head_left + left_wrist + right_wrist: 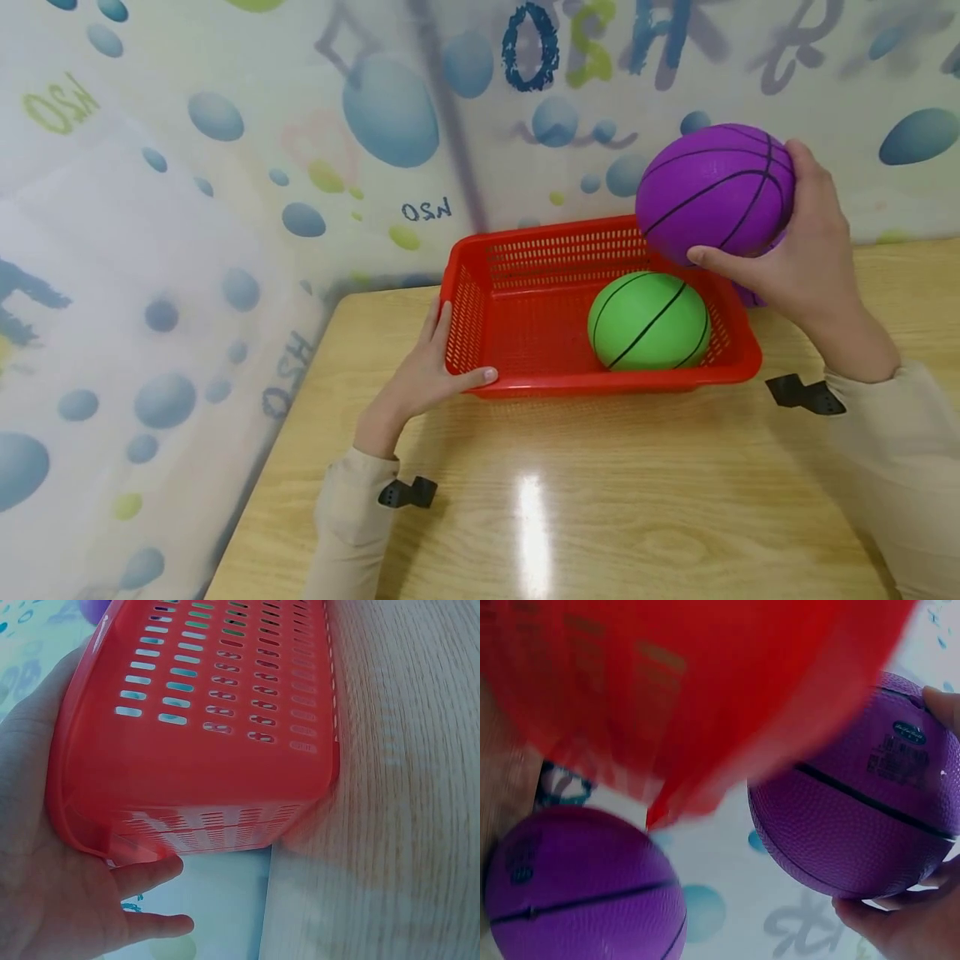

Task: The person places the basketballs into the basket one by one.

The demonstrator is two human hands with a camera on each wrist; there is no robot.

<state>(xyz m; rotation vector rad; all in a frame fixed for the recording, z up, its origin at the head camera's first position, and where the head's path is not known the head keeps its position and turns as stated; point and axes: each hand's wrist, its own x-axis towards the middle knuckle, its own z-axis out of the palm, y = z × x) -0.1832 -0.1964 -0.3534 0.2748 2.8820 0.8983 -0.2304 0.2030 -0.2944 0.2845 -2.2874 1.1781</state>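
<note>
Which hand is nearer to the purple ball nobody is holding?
Right: the right hand is raised near the unheld ball at the right end of the red basket, holding another purple ball; the left hand touches the basket's opposite end.

From above, your head camera faces the far edge of the desk [637, 500]; your close wrist cameras share the basket [600, 382].
</note>
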